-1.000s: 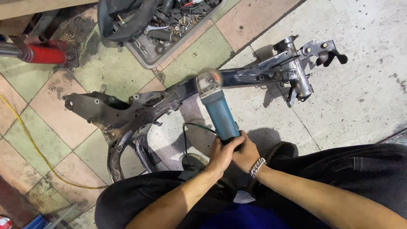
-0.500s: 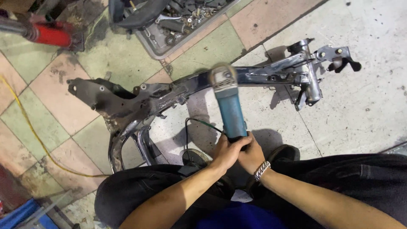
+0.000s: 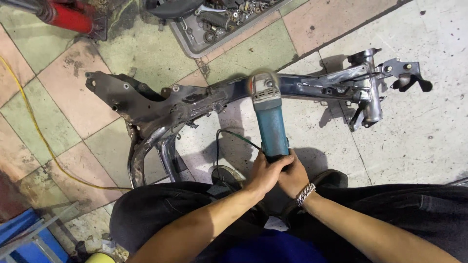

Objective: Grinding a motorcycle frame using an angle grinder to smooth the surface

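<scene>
Left hand (image 3: 263, 174) and right hand (image 3: 294, 176) both clamp teal angle grinder (image 3: 271, 124) rear; disc seemingly touching motorcycle frame (image 3: 204, 100).

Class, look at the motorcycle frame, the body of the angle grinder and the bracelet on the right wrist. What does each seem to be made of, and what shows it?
Motorcycle frame: metal, probably steel; bare shiny patches beside dark, grimy paint and welded tubes.
Angle grinder: teal body looks like matte moulded plastic; its grey head looks like cast metal.
Bracelet: silvery, glinting links, seemingly metal.
</scene>
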